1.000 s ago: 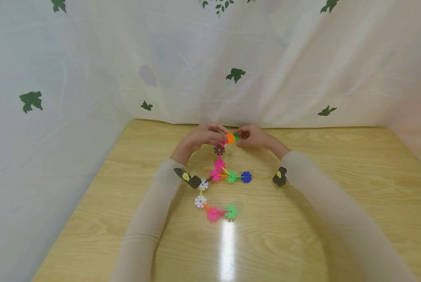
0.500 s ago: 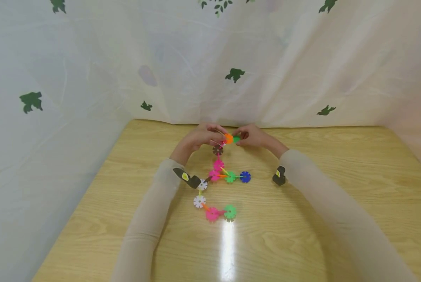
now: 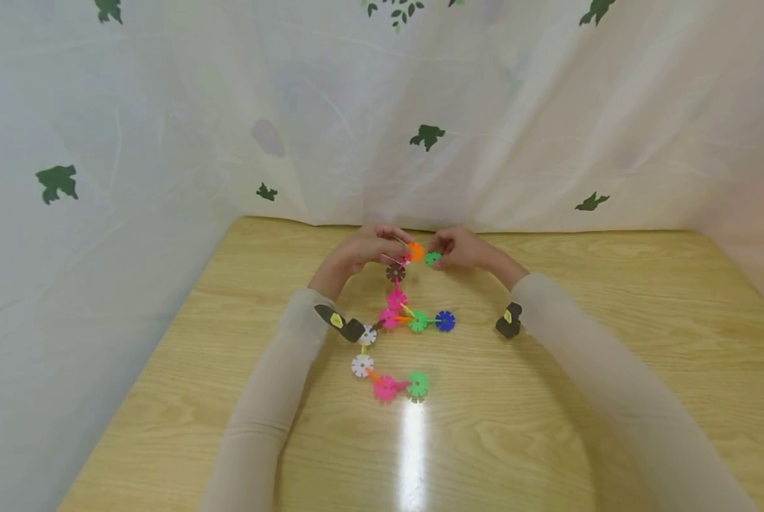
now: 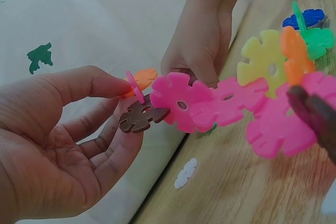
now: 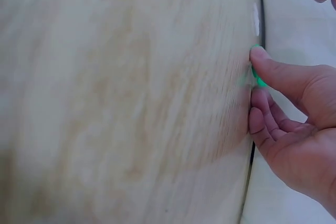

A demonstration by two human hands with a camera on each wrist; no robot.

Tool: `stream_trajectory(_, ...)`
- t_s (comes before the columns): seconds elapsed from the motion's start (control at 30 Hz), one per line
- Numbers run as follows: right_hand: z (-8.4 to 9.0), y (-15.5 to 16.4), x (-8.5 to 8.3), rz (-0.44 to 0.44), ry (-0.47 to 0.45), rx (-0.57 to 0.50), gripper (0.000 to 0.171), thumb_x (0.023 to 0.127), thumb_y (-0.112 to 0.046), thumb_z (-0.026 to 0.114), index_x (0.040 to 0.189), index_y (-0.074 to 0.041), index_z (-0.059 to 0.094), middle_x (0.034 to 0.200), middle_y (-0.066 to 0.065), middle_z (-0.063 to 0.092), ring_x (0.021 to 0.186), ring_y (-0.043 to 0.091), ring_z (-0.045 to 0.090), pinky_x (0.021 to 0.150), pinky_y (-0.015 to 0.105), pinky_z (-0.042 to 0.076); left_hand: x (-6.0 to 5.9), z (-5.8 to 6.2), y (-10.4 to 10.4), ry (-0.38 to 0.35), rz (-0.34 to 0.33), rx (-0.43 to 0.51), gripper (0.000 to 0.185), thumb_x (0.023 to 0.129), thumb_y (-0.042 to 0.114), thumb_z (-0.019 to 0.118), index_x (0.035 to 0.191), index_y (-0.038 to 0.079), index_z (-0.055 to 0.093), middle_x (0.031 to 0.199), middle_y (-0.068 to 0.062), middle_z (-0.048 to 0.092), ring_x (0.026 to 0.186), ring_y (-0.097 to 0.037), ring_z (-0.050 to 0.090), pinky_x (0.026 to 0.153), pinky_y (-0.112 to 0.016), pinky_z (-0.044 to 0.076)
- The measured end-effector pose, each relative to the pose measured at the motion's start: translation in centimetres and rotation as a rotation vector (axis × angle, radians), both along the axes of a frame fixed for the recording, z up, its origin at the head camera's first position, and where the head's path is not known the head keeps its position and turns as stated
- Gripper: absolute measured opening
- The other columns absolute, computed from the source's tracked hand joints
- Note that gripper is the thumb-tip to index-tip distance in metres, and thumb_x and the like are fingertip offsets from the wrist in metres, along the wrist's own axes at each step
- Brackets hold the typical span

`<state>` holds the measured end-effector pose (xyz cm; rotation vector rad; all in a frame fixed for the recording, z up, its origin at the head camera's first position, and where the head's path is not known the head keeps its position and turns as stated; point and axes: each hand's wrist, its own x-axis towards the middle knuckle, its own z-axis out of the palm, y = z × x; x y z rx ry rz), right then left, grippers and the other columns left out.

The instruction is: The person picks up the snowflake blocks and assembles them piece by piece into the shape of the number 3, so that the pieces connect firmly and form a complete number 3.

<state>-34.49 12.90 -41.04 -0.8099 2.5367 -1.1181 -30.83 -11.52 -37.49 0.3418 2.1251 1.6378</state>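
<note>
While the left hand [image 3: 364, 250] pinches the far end of the toy chain [image 3: 397, 313] at its orange disc [image 3: 416, 251], thumb and fingers curled round it and lifting that end just off the bench [image 3: 612, 341], the right hand [image 3: 461, 249] holds a loose green disc [image 3: 432, 259] between thumb and fingertips, close beside the orange one but, as far as the head view shows, apart from it. The rest of the chain (pink, brown, white, blue and green discs slotted edge to edge) lies flat on the bench between the two sleeves. I judge this to be the joining step: the green disc looks ready to be added. The next move calls for lining a notch of the green disc up with a notch of the orange one, crosswise, and pressing them together while the left hand steadies the chain.
</note>
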Motion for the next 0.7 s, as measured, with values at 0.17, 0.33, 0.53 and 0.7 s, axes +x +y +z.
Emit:
stream_trajectory(0.17,-0.3,0.4,0.4,-0.028,-0.054,-0.077,0.029,0.087,0.002,0.077,0.112,0.009,0.066,0.109,0.027,0.069,0.096,0.031,0.065,0.075,0.022,0.053,0.0,-0.2,0.2,0.006,0.008,-0.001,0.025,0.094,0.007,0.068,0.118,0.0,0.068,0.094,0.0,0.072,0.086,-0.014,0.069,0.085,-0.032,0.06)
stream_trajectory(0.33,-0.8,1.0,0.9,-0.062,-0.125,-0.144,0.027,0.09,-0.003,0.075,0.115,0.008,0.069,0.097,0.021,0.073,0.079,0.015,0.062,0.065,0.022,0.051,0.0,-0.4,0.3,0.011,0.01,-0.001,0.025,0.095,0.007,0.068,0.118,-0.001,0.068,0.098,-0.003,0.072,0.087,-0.015,0.069,0.088,-0.034,0.06)
stream_trajectory(0.53,-0.7,1.7,1.8,-0.112,-0.193,-0.217,0.031,0.093,-0.007,0.073,0.122,0.003,0.07,0.1,0.012,0.077,0.076,0.01,0.063,0.068,0.025,0.056,0.0,-0.5,0.5,0.006,0.025,-0.008,0.026,0.095,0.008,0.068,0.12,-0.001,0.067,0.1,-0.004,0.072,0.09,-0.016,0.068,0.092,-0.037,0.06)
stream_trajectory(0.7,0.0,2.2,2.5,-0.154,-0.233,-0.306,0.038,0.095,-0.011,0.072,0.129,0.004,0.066,0.096,-0.002,0.076,0.079,0.018,0.066,0.075,0.032,0.059,0.1,-0.5,0.6,0.008,0.02,0.003,0.026,0.096,0.008,0.067,0.12,-0.001,0.067,0.098,-0.002,0.072,0.091,-0.016,0.068,0.094,-0.039,0.059)
